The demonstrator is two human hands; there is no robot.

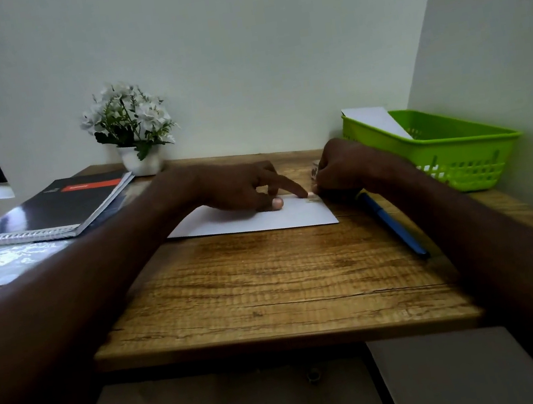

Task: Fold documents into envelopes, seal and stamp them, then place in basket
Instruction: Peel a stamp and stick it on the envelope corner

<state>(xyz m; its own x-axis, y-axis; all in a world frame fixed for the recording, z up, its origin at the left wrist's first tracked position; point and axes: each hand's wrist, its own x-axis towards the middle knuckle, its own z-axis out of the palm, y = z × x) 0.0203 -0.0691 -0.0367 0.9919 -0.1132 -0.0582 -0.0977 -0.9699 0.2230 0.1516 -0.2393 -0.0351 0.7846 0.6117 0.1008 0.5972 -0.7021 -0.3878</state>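
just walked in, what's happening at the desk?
A person is stamping a white envelope lying flat on the wooden desk. The left hand presses a small stamp at the envelope's far right corner with its index finger; the right hand works at the same corner. One envelope already sits in the green basket.

wooden desk point(271, 287) bears envelope point(260, 218), pen point(393, 224), basket point(450, 146), notebook point(51, 208), flowerpot point(141, 161).

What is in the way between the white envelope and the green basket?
The right hand sits between the flat white paper envelope and the green plastic basket, with a long blue pen on the wooden table beside it. Lifting the envelope should clear both.
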